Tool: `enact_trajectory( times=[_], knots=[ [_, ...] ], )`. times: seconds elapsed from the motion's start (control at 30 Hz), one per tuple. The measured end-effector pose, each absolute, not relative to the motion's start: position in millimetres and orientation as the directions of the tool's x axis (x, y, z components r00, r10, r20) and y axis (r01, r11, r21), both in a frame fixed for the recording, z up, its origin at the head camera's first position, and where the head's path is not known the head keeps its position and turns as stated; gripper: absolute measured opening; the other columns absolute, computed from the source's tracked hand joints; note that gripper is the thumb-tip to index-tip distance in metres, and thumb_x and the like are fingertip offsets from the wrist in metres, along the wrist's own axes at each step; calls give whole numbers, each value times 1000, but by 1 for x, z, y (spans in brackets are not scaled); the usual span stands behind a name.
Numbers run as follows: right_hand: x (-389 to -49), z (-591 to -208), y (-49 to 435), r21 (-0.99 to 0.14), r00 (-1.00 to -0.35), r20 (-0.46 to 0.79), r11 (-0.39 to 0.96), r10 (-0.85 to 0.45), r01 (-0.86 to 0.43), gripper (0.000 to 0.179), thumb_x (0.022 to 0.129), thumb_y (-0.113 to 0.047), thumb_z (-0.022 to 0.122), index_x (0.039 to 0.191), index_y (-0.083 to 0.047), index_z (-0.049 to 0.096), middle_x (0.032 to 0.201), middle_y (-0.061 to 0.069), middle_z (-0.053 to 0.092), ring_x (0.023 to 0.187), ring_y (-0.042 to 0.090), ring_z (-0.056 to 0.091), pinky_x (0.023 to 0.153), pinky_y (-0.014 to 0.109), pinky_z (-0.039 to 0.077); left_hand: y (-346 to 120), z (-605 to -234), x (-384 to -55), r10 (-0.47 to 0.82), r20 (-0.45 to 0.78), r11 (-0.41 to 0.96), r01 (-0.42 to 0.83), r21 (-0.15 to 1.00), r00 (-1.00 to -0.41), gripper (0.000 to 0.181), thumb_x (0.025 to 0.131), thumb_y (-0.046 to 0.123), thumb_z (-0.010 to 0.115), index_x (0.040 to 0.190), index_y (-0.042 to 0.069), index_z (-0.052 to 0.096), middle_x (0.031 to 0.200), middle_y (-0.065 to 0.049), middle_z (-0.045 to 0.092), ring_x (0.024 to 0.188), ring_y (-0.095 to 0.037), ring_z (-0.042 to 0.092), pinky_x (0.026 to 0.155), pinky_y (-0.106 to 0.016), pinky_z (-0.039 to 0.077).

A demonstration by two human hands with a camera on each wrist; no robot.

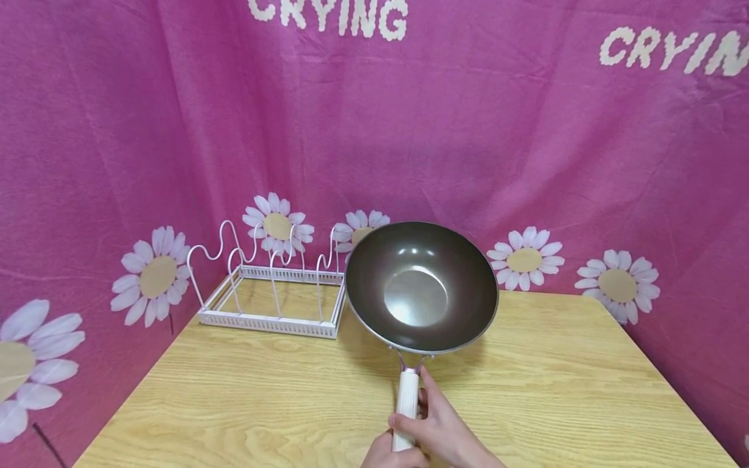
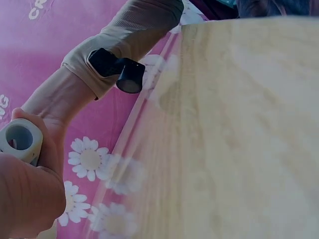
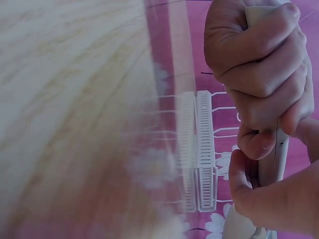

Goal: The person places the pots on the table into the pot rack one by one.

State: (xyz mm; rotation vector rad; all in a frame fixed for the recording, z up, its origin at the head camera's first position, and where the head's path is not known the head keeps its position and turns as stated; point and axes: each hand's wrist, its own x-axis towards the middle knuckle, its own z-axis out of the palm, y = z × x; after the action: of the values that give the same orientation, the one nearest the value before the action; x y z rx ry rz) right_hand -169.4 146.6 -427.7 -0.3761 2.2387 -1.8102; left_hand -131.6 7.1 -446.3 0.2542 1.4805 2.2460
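Observation:
A wok [image 1: 421, 286] with a dark inside is held tilted, its open face toward me, and it appears to be above the wooden table. Its white handle [image 1: 407, 396] points down toward me. My left hand [image 1: 394, 454] grips the handle's lower end; in the right wrist view its fingers [image 3: 269, 64] curl round it. Closer to the pan, my right hand [image 1: 445, 429] holds the same handle, thumb across it and index finger stretched along its side. The left wrist view shows the hollow handle end [image 2: 22, 139] beside the left hand [image 2: 30, 194].
Left of the wok, a white wire rack [image 1: 269, 322] with several wavy dividers stands at the back of the wooden table [image 1: 263, 396]. The wok's rim overlaps the rack's right end in the head view. A pink flowered cloth [image 1: 468, 130] hangs behind.

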Motion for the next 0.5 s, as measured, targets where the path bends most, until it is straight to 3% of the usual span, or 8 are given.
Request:
enact_trajectory(
  times=[0.07,0.13,0.5],
  knots=[
    [-169,-425,146,-977,-939,-8,202,-343,-65,108,87,-18,72,152,12,-9,131,33,54,100,23,62,78,25,55,17,-471,-137,352,-62,-297,-174,939,-934,51,74,1,57,121,-18,48,76,1,57,58,-4,51,53,-16,43],
    [-169,-422,145,-977,-940,1,202,-343,-75,108,87,-18,72,152,12,-9,132,34,53,100,23,62,79,24,55,17,-482,-142,341,-38,-282,-141,949,-939,47,75,3,57,117,-16,51,74,0,57,58,-5,52,52,-17,43],
    [-169,-413,142,-976,-940,44,186,-339,-113,109,87,-16,73,153,10,-9,131,33,53,101,25,62,79,24,55,6,-457,-142,375,-48,-181,-124,976,-926,43,73,3,61,114,-11,58,75,3,58,61,-5,53,57,-17,45]
  ],
)
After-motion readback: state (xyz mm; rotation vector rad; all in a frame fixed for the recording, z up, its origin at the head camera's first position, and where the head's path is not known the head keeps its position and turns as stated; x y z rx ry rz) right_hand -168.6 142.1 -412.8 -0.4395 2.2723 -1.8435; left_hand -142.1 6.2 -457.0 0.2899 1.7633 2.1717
